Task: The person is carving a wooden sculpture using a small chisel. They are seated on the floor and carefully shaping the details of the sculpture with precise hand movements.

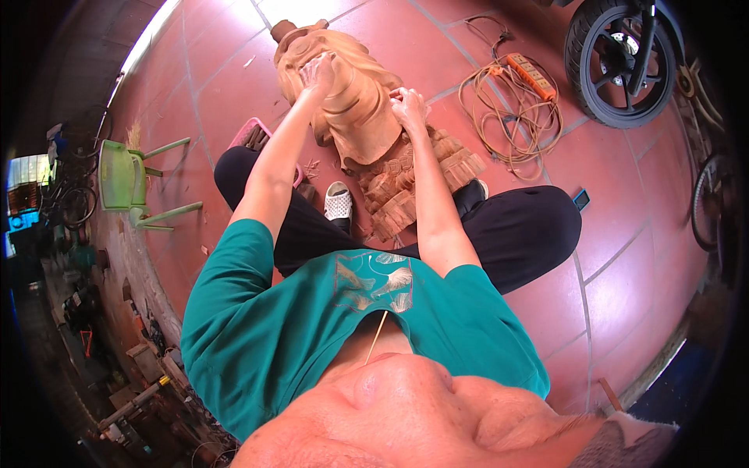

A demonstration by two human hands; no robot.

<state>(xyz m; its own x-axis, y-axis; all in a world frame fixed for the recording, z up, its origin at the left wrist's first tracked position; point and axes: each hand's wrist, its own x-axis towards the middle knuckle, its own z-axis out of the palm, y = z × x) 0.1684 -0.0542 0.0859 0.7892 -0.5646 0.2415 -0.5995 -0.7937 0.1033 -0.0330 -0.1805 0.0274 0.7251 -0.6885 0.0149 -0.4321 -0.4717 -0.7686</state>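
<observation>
A carved wooden statue (pixel 360 117) lies on red floor tiles (pixel 640 312) beyond the bent knees (pixel 546 222). The left hand (pixel 317 75) bends over its far part, the right hand (pixel 410 108) curls at its right edge; any pinching, I cannot tell.

Fisheye view down from my head (pixel 421 409).
The left camera looks over my green shirt (pixel 257 327), close below, out to my left hand (pixel 318 73) and right hand (pixel 409 108), farther off, the tiled floor (pixel 636 261) curving toward the rim.
</observation>
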